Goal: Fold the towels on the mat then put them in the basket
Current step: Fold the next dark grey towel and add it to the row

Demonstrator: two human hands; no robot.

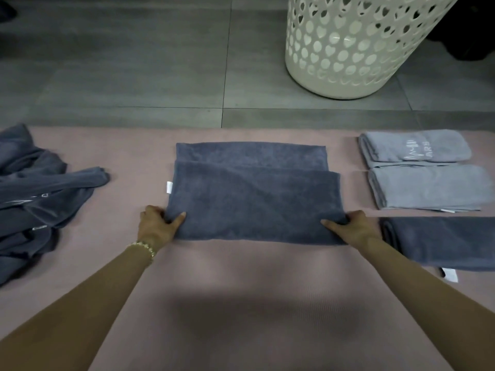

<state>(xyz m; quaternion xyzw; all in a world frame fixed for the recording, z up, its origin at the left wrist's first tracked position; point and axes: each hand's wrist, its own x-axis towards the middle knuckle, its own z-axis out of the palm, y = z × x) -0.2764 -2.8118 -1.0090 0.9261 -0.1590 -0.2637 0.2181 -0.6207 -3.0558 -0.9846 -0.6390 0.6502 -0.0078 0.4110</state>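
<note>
Your left hand [156, 226] and right hand [353, 227] each pinch a near corner of the towel [251, 194], mid-mat [241, 277]. Basket [356, 49] at 1 o'clock. Uneven pull could skew the fold.

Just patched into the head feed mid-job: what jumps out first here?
A dark blue towel lies half folded in the middle of the pink mat, the left hand and right hand each gripping a near corner. Folded towels line the mat's right side, an unfolded dark heap sits at its left, and a white heart-punched basket stands on the floor beyond.
</note>
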